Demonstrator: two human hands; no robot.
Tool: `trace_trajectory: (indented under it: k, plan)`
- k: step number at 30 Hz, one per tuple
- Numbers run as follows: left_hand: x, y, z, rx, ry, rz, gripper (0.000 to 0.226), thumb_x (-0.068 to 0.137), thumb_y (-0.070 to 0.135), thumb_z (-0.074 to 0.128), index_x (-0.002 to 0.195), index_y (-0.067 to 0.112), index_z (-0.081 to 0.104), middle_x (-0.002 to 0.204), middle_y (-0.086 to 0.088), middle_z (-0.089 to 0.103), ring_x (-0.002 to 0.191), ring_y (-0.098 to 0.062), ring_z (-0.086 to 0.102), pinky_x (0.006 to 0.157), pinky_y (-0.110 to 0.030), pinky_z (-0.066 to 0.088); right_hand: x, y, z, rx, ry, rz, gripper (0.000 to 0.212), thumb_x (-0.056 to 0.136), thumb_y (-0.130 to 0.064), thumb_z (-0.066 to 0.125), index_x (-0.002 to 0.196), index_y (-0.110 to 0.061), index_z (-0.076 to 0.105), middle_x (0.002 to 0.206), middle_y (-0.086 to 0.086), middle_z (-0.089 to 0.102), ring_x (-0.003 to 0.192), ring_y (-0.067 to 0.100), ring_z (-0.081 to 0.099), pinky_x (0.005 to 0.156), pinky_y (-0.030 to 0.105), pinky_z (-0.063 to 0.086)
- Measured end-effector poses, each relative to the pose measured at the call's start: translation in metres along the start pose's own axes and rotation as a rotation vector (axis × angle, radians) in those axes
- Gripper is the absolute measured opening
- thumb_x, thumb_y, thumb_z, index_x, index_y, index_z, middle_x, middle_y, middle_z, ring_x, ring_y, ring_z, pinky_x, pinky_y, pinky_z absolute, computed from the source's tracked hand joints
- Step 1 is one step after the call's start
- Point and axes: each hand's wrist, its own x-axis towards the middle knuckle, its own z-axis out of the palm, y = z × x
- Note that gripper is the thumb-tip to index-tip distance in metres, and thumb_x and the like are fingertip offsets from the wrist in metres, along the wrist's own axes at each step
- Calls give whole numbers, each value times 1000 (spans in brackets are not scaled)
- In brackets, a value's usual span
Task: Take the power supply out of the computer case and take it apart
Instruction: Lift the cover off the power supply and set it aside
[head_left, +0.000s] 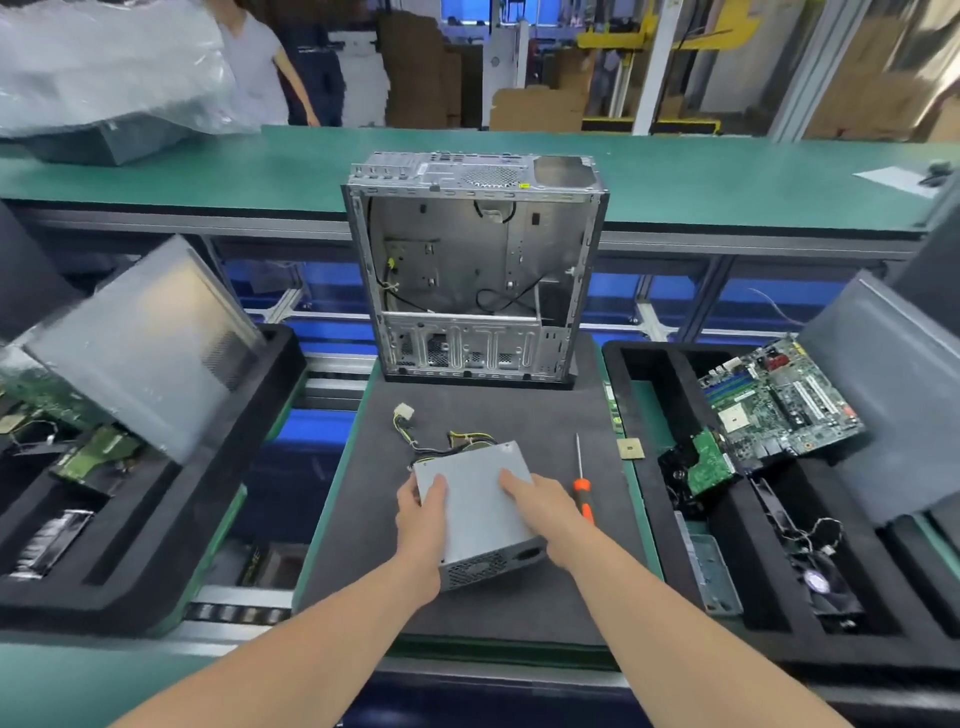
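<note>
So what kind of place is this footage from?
Probably a PC teardown or recycling line in a factory. A stripped computer case stands on the foam mat, the power supply lies out in front of it, and black foam trays on either side hold pulled circuit boards.

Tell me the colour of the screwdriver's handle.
Orange, with a dark band; the screwdriver lies right of the power supply, seen in the head view.
</note>
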Motion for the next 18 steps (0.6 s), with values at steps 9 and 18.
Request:
trace_trajectory:
  k: [9, 18]
  plan:
    - [-11, 0, 1, -35, 11, 72, 43, 102, 43, 53, 144, 41, 41, 137, 2, 53, 117, -22, 60, 103, -50, 52, -9, 1, 1, 53, -2, -16, 36, 100, -44, 58, 127, -20, 59, 117, -4, 69, 105, 16, 66, 84, 31, 53]
    - [-26, 20, 21, 275, -41, 332, 53, 102, 42, 50, 153, 43, 34, 154, 11, 39, 138, -17, 45, 116, -49, 33, -21, 18, -21, 230, 72, 23, 18, 95, -58, 64, 103, -42, 59, 116, -21, 61, 103, 8, 59, 104, 41, 41]
